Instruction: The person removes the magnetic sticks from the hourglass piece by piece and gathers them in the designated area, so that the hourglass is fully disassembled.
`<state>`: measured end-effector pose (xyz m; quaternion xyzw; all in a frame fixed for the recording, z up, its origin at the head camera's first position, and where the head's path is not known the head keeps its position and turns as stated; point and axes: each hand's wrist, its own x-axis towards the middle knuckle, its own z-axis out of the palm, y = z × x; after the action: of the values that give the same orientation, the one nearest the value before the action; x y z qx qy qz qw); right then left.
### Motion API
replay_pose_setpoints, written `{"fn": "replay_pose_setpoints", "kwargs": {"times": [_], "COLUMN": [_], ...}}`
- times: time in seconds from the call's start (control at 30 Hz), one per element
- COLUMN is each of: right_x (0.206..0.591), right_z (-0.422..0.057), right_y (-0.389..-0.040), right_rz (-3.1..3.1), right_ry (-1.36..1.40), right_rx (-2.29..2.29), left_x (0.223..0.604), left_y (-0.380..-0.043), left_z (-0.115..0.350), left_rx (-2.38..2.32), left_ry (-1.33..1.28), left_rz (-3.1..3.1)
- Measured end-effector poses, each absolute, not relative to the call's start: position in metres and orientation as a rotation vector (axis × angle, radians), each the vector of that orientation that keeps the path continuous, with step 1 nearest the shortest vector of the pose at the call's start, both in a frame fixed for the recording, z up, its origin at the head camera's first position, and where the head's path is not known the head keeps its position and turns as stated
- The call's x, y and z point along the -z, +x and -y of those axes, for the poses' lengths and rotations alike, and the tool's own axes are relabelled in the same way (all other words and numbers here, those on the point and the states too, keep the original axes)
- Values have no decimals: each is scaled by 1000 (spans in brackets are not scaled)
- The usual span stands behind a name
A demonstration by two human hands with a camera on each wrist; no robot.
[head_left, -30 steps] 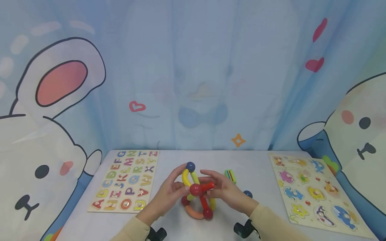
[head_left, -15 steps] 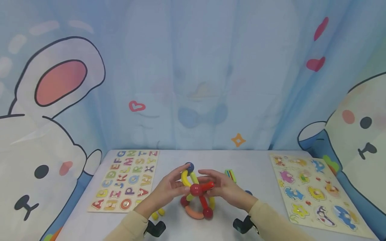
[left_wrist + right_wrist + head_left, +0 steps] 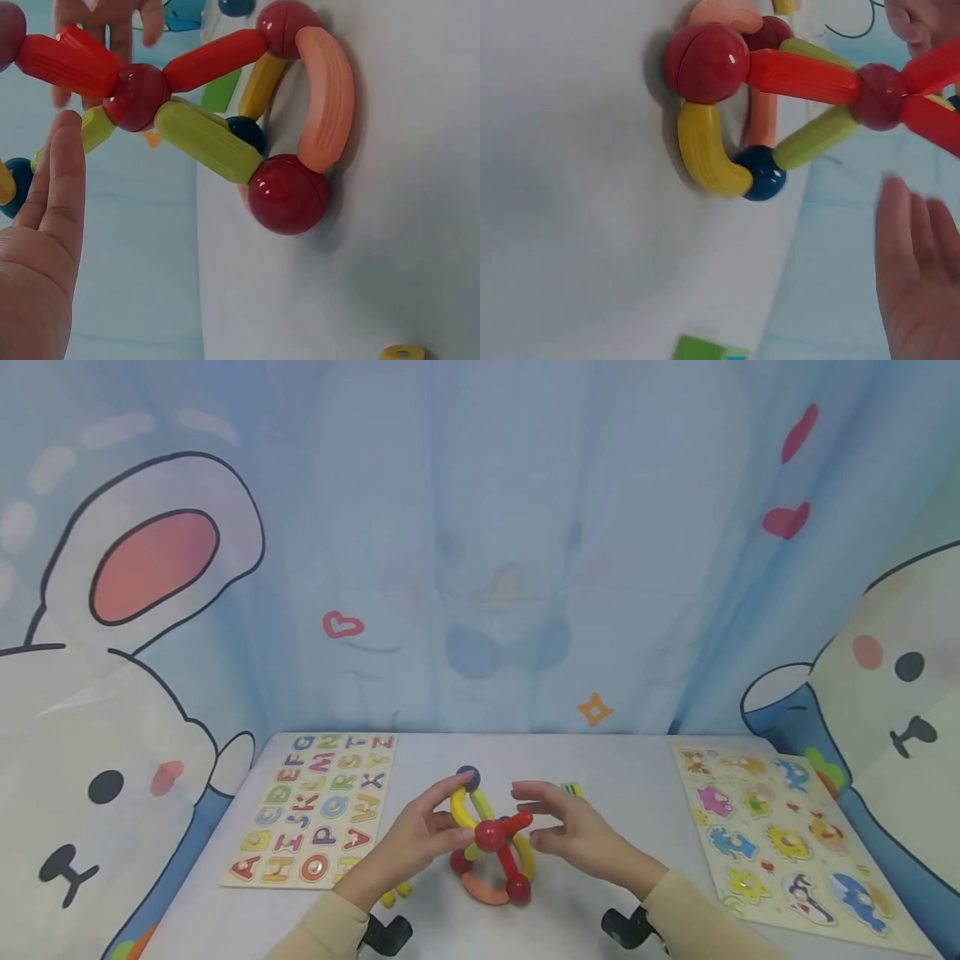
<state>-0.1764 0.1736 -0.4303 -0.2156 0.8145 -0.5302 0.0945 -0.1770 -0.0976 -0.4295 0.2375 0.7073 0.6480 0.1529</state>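
Observation:
A magnetic ball-and-rod model (image 3: 490,835) stands on the white table, its base of curved orange and yellow rods joined by red and blue balls. Straight red and yellow-green rods rise from it to a red ball (image 3: 139,97). My left hand (image 3: 420,835) holds the upper part, index fingertip at the top blue ball (image 3: 468,776) and thumb beside the middle red ball. My right hand (image 3: 581,837) is just right of the model, fingers loosely bent and holding nothing. In the right wrist view a gap shows between its fingers (image 3: 896,225) and the rods.
An alphabet puzzle board (image 3: 294,885) lies at the left, an animal puzzle board (image 3: 768,914) at the right. Behind the right hand is a small green striped block (image 3: 572,789). Yellow pieces (image 3: 395,894) lie by the left wrist. A blue curtain (image 3: 495,527) hangs behind the table.
My right hand has let go of the model and drawn back to the right. The left hand and the model stay nearly in place. Yellow pieces by the left wrist have come into view.

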Motion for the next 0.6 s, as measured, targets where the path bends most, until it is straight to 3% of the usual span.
{"fn": "replay_pose_setpoints", "kwargs": {"times": [0.17, 0.37, 0.6], "right_x": [412, 401, 402], "right_z": [-169, -146, -133], "right_y": [-157, -144, -140], "right_rz": [-2781, -2773, -2818], "right_ry": [-707, -914, -955], "right_rx": [1466, 1337, 1291], "left_x": [426, 426, 424], "left_y": [-177, -179, -183], "left_z": [100, 98, 96], "left_rx": [-1808, -1805, -1828], "left_ry": [640, 674, 734], "left_rz": [-2091, -2152, -2129]}}
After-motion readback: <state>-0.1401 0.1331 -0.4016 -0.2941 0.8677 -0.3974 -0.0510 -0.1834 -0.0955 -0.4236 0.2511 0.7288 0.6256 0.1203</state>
